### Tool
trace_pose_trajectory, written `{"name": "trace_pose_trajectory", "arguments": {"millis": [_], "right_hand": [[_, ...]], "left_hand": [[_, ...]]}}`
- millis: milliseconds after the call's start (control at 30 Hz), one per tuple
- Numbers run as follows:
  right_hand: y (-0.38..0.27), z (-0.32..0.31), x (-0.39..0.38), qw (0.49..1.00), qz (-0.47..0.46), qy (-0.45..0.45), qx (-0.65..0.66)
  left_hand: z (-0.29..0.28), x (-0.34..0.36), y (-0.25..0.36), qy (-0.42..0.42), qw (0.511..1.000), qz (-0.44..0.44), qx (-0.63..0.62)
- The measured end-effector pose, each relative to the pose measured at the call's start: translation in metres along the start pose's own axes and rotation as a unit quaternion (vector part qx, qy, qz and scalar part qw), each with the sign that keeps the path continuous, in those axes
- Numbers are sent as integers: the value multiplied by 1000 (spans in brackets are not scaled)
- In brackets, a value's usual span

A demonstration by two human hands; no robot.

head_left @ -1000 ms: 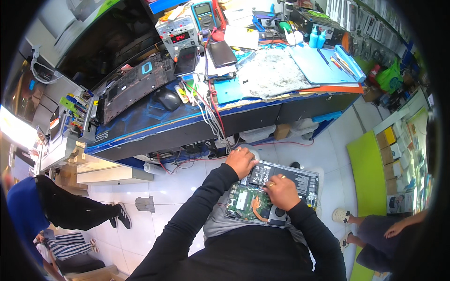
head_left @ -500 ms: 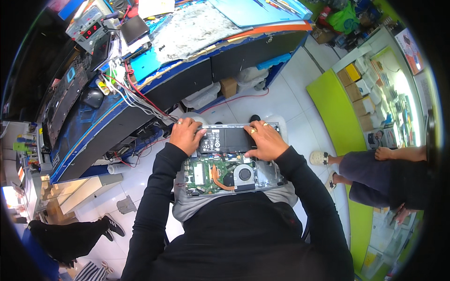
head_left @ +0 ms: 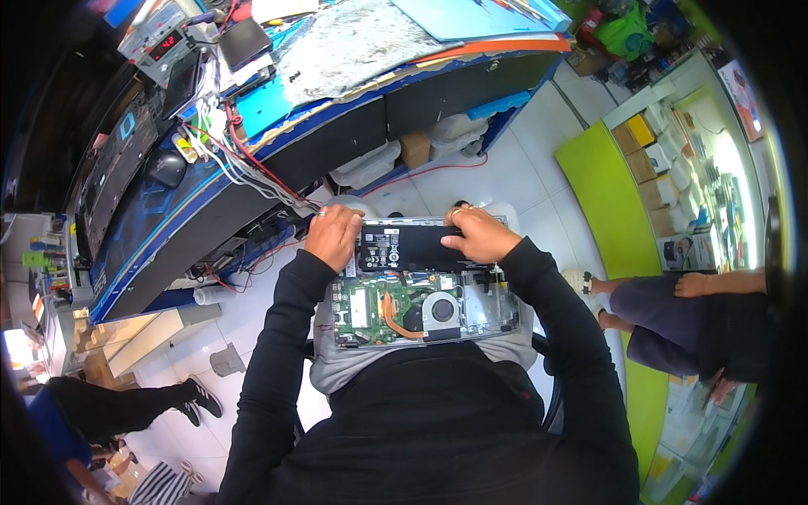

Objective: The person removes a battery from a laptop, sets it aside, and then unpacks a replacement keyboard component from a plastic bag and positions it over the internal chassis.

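Observation:
An opened laptop (head_left: 346, 292) rests on my lap, its inside facing up. A green circuit board (head_left: 376, 324), a copper heat pipe (head_left: 390, 316) and a round fan (head_left: 439, 311) show in its near half. The flat black battery (head_left: 412, 247) lies across the far half. My left hand (head_left: 334, 237) is closed over the laptop's far left corner, with its fingertips partly hidden. At the far right, my right hand (head_left: 481, 234) grips the battery, thumb on its top face and fingers bent at its far edge.
Ahead stands a cluttered workbench (head_left: 337, 126) with cables (head_left: 244, 181), a black mouse (head_left: 166, 168) and a power supply (head_left: 160, 46). A lime-green display counter (head_left: 602, 198) is on the right, with a seated person (head_left: 665, 324) beside it. Another person's legs (head_left: 126, 404) are at lower left.
My right thumb has moved from the battery's near edge up onto its face. My left hand has shifted slightly toward the far edge. The power supply's display reading has changed.

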State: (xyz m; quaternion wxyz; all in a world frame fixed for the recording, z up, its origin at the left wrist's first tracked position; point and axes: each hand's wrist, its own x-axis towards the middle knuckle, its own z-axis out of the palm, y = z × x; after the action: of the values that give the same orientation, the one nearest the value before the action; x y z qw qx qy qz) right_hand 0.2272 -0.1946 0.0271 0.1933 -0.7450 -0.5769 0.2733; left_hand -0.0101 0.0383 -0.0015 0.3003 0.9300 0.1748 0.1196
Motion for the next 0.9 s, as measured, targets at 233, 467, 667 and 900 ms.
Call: {"name": "trace_pose_trajectory", "arguments": {"millis": [233, 467, 667, 900], "right_hand": [[9, -16, 8, 980, 59, 7, 190], [-33, -87, 33, 931, 17, 100, 351], [-79, -180, 123, 968, -66, 129, 207], [-26, -244, 249, 975, -65, 207, -39]], "left_hand": [[4, 2, -13, 4, 999, -22, -31], [19, 16, 16, -6, 986, 90, 137], [26, 19, 9, -93, 990, 34, 97], [29, 10, -21, -106, 992, -27, 69]]}}
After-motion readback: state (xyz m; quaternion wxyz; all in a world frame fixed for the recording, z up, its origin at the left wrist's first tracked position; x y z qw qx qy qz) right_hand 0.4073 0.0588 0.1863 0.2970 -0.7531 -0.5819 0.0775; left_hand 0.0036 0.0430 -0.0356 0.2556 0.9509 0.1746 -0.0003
